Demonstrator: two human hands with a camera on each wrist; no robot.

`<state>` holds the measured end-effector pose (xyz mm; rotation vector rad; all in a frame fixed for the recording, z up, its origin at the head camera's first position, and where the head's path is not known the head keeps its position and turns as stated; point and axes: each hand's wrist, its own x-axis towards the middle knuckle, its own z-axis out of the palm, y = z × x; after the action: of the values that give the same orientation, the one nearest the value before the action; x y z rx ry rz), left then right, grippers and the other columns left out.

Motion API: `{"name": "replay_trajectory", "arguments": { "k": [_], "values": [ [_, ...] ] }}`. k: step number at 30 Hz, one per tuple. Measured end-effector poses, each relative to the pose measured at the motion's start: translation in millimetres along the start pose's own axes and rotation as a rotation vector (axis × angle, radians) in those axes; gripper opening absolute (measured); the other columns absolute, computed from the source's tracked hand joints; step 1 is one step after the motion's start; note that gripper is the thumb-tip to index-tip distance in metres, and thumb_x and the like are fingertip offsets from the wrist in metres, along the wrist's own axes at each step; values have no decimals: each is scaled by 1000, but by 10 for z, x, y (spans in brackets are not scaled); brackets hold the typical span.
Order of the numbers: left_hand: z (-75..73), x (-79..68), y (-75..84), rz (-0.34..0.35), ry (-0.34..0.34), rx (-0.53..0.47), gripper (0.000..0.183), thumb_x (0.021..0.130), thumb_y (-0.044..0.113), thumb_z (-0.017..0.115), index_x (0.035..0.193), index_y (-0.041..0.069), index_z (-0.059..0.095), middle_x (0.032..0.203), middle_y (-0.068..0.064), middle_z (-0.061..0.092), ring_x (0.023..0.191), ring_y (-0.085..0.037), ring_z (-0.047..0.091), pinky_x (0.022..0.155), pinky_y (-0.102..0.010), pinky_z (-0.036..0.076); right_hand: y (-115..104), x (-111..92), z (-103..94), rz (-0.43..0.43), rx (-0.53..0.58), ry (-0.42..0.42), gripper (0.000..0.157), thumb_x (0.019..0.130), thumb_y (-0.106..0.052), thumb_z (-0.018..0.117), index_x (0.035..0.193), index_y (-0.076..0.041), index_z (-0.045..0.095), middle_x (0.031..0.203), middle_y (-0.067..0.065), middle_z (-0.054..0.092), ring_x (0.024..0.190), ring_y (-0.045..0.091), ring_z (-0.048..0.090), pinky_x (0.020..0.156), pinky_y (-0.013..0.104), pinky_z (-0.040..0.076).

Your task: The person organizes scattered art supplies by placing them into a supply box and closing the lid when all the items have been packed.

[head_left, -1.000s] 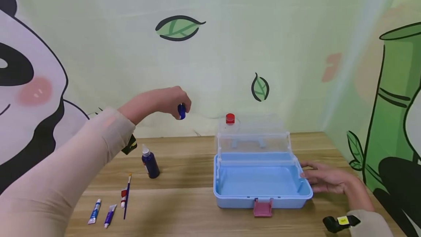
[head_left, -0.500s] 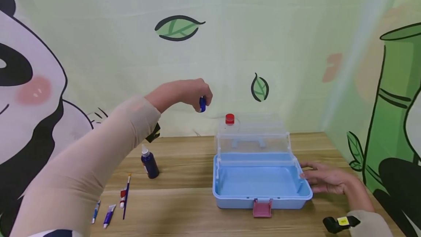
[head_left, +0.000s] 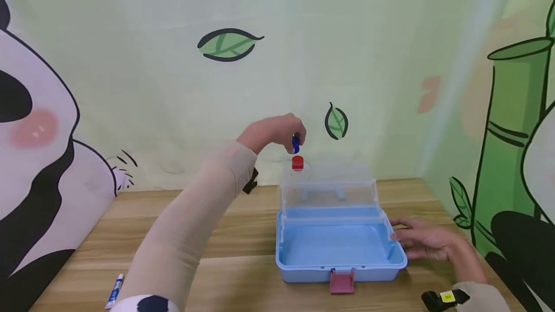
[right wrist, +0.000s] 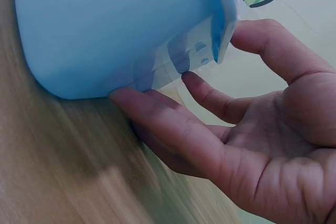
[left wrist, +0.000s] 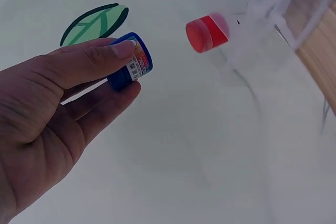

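In the head view my left hand [head_left: 277, 131] is raised over the back of a light-blue storage box [head_left: 342, 275]. Thumb and fingertips pinch a small blue paint jar [left wrist: 138, 62] with a printed label, clearest in the left wrist view. Just below it, a red paint jar [head_left: 297, 163] stands on the clear raised lid section [head_left: 327, 177]; the two jars are apart. My right hand [head_left: 427, 242] touches the box's right side with loosely spread fingers. In the right wrist view, its fingertips [right wrist: 123, 98] meet the blue wall.
A blue-and-white paint tube [head_left: 114, 292] lies at the front left of the wooden table [head_left: 234, 292]. The left sleeve [head_left: 195, 225] covers the table area beside it. A pink latch [head_left: 342, 282] hangs from the box front. A printed backdrop [head_left: 173, 90] stands close behind.
My left hand has moved right with the blue jar, from over the table to above the red jar. The sleeve now hides the dark bottle, brush and other tubes. My right hand stays put.
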<state>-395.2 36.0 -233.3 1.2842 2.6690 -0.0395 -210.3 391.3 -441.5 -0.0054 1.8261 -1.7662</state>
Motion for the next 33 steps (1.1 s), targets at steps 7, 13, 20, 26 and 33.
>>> {"name": "replay_trajectory", "arguments": {
  "k": [7,13,20,26,33],
  "values": [
    [146,252,-1,20,-17,-19,25,87,4,79,111,3,73,107,-7,70,94,-21,63,87,-32,54,-22,13,-9,4,13,5,85,102,-14,59,155,10,-3,143,28,48,120,35,61,97,54,53],
    [297,390,-2,40,-45,13,26,89,6,77,115,6,73,110,-6,68,98,-20,61,87,-30,54,-5,42,21,-3,-2,14,85,101,-15,60,155,11,0,142,28,48,119,35,61,96,54,53],
    [339,528,45,99,-45,20,26,89,6,78,114,7,73,111,-5,69,99,-19,62,90,-30,53,10,76,36,1,20,0,84,101,-15,60,155,10,2,142,28,49,120,36,61,96,55,53],
    [377,663,37,122,-72,23,29,89,5,78,117,6,72,113,-4,67,102,-19,60,92,-30,52,-1,63,43,4,34,-10,84,101,-15,60,155,10,1,142,28,49,120,36,61,97,55,52],
    [481,836,48,139,-120,49,29,90,3,76,118,7,72,112,-4,66,103,-20,57,92,-31,51,2,45,48,-11,23,-18,83,101,-16,60,154,11,3,138,24,53,120,35,61,96,55,53]
  ]
}}
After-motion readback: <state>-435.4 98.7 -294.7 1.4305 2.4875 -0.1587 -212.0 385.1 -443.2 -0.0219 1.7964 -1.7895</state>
